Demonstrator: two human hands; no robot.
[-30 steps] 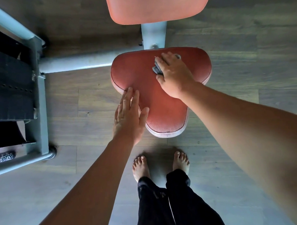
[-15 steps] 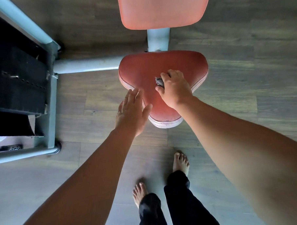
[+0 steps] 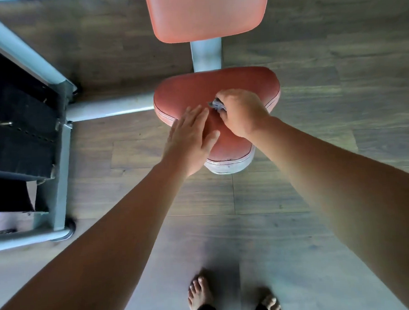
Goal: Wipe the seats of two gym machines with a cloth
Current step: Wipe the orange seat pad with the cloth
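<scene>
Wood-plank floor [image 3: 318, 208] under red seat [image 3: 196, 89]; right hand [image 3: 240, 113] clutches cloth [image 3: 216, 105], left hand [image 3: 191, 141] spread.

Single head-worn wide-angle view, steeply downward from standing height, close over the red seat [image 3: 189, 92] and wooden floor [image 3: 334, 43].

The right hand [image 3: 241, 112] presses a bunched grey cloth [image 3: 216, 105] onto the red seat [image 3: 191, 92], the cloth poking out just beyond its curled fingers [image 3: 222, 95]. The left hand [image 3: 190, 141] lies flat on the seat's left edge, its fingers [image 3: 197, 114] stretched out and nearly touching the cloth.
</scene>
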